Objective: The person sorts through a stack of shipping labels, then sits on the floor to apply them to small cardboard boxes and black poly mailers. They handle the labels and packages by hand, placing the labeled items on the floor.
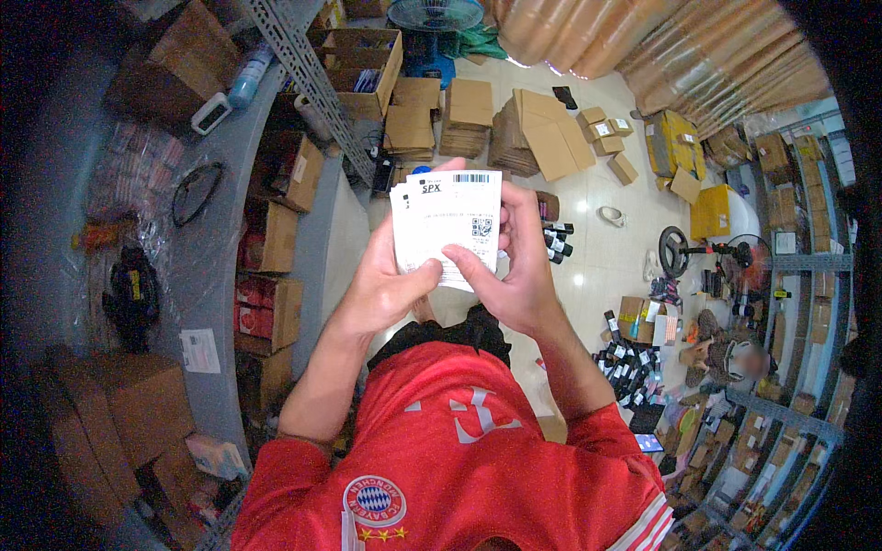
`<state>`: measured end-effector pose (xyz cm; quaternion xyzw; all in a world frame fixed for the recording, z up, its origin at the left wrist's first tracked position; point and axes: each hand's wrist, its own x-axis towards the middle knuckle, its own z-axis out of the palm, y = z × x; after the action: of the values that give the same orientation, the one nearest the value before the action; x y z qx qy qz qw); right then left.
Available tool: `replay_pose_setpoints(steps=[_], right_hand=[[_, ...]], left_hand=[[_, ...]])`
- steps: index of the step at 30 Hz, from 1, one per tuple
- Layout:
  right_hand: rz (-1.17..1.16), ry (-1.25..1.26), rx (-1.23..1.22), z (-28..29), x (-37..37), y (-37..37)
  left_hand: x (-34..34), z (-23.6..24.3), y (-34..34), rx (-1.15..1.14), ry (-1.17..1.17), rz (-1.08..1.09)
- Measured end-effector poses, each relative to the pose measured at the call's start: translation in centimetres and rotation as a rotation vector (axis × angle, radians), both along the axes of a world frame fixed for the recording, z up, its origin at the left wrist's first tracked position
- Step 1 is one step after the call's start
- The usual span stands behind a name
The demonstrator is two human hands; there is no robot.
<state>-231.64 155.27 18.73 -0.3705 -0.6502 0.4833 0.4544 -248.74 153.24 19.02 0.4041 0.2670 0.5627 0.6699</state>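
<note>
Grey metal shelving unit [207, 275]: runs down the left side, bearing open brown cartons, a coiled black cable and a black device.

Tiled floor [597, 248]: pale and glossy, spreading across the middle and right.

Red jersey [459, 459]: worn by the person, white trim and a round crest, filling the lower middle.

Stacks of flattened cardboard [478, 124]: brown, on the floor beyond the hands, several piles side by side.

Yellow cartons [712, 211]: on the floor to the right, near a small black fan on a stand.

Blue pedestal fan [435, 14]: at the top edge, above the cardboard stacks.

Black bottles [629, 367]: a cluster on the floor to the right of the person's right forearm; another person sits just past them.

Left hand [381, 285]: raised in front of the chest, fingers wrapped behind the sheaf of labels, thumb pressed across its lower left front; closed on the paper.

Right hand [514, 266]: on the right side of the sheaf, fingers curled behind it, thumb lying across the lower front edge; gripping the same paper.

Sheaf of white shipping labels [447, 220]: held upright between both hands at picture centre, fanned slightly at the upper left corner, printed with barcodes and a square code.
</note>
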Motion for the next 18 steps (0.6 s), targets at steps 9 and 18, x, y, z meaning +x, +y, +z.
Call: replay_pose_setpoints(steps=[9,18], right_hand=[[0.048,-0.049,0.089,1.1,0.0,0.0],[-0.003,0.05,0.07,1.1,-1.0,-0.3]], left_hand=[[-0.3,1.7,-0.5,-0.038,-0.108,-0.007],[-1.6,2.9,-1.0,-0.081,-0.113,-0.071]])
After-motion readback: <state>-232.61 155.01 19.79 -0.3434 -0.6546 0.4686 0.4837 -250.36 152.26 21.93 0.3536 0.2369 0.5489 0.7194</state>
